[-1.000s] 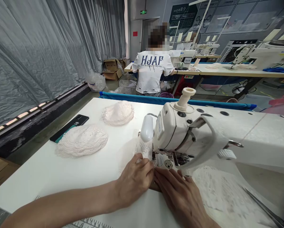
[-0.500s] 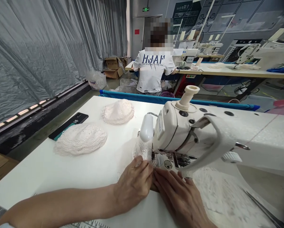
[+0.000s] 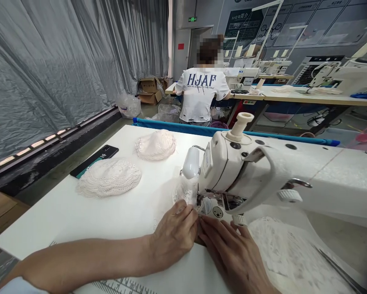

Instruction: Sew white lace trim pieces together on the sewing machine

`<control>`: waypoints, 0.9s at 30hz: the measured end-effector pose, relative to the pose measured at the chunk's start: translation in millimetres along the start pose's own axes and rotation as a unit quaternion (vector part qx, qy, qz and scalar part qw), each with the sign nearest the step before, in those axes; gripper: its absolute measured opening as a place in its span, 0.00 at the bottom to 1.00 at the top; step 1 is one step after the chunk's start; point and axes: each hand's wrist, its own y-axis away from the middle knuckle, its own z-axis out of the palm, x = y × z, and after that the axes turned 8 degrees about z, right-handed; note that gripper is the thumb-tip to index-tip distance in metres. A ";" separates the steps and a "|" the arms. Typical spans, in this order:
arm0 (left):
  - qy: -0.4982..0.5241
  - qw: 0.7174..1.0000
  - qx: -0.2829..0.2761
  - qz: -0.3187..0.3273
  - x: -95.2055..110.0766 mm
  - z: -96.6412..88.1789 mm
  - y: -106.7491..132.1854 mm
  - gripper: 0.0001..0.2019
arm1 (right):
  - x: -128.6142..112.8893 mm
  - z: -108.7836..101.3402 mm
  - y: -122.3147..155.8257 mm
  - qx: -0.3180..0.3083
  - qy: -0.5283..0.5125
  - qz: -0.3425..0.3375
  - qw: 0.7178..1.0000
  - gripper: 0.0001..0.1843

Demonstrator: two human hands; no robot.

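Note:
A white sewing machine (image 3: 232,163) stands on the table, with a piece of white lace fabric (image 3: 183,191) lying at its needle area. My left hand (image 3: 175,230) is closed, its fingers bunched on the near edge of that lace. Close beside it, my right hand (image 3: 232,249) lies with fingers stretched forward and together, the fingertips at the fabric edge just in front of the presser foot. My hands hide most of the lace there, and I cannot see whether the right fingers pinch any of it.
Stacked lace pieces (image 3: 110,177), a pale pile (image 3: 155,145) and a black phone (image 3: 105,152) lie at the left. More lace (image 3: 294,249) and scissors (image 3: 339,265) lie at the right. Ruler markings (image 3: 119,286) show in front. A person in a white shirt (image 3: 200,96) sits ahead.
The whole view has shifted slightly to the right and tilted a little. Both hands stay in nearly the same place at the machine, with the lace still by the needle.

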 end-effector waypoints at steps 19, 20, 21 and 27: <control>0.025 0.994 -0.089 -0.056 8.9 -3.8 1.7 0.08 | 3.7 4.2 -3.3 -0.022 -0.017 0.051 0.998 0.15; 0.038 0.993 -0.095 -0.067 18.2 -10.4 4.4 0.08 | 3.7 4.2 -1.4 -0.028 -0.027 0.064 0.997 0.15; 0.054 0.991 -0.096 -0.072 27.4 -18.5 7.8 0.08 | 3.3 4.2 0.9 -0.036 -0.036 0.077 0.996 0.14; 0.225 0.963 -0.107 -0.107 27.1 -53.7 22.5 0.10 | -9.2 4.8 10.4 -0.121 -0.109 0.124 0.979 0.15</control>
